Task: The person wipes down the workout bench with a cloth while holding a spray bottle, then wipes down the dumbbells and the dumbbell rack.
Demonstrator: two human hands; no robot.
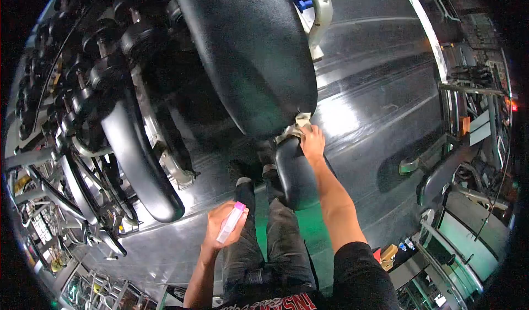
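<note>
My left hand [219, 226] is closed around a small translucent white bottle [230, 225] with a pink top, held in front of my legs. My right hand [313, 142] reaches forward and grips a pale cloth [302, 120]. That cloth touches the lower end of a large black padded backrest [259, 56] of a weight bench. Just below, a smaller black seat pad [296, 172] lies partly hidden behind my right forearm. Between the two pads, part of the bench's light frame shows, but its details are hidden by my hand.
To the left stand another black bench pad [143, 161] and a rack of dumbbells [104, 62]. A further black bench [449, 164] is at the right. Beyond the backrest is a curved light metal frame piece [322, 15]. The dark floor [374, 84] reflects bright lights.
</note>
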